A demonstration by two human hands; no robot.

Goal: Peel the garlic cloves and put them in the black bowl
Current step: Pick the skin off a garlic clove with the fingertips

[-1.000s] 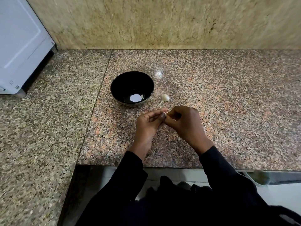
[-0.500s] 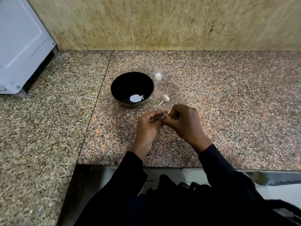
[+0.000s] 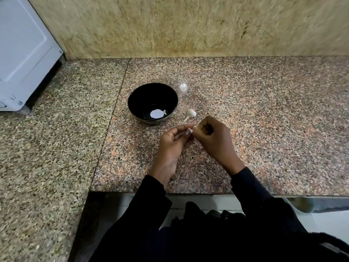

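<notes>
A black bowl (image 3: 136, 103) stands on the granite counter with one small pale clove (image 3: 165, 112) at its bottom beside a white glare spot. A piece of garlic with a stalk (image 3: 191, 113) lies on the counter just right of the bowl. In front of it my left hand (image 3: 172, 148) and my right hand (image 3: 215, 140) meet fingertip to fingertip. Between them they pinch a small garlic clove (image 3: 191, 130), of which only a pale tip shows. The rest of the clove is hidden by the fingers.
A white appliance (image 3: 24, 53) stands at the back left on the counter (image 3: 273, 120). A tiled wall (image 3: 188, 25) closes off the back. The counter's front edge runs just below my wrists, with an L-shaped return on the left.
Both hands stay together over the same spot, pinching the clove; the fingers have shifted only slightly. The bowl and the garlic piece on the counter have not moved.
</notes>
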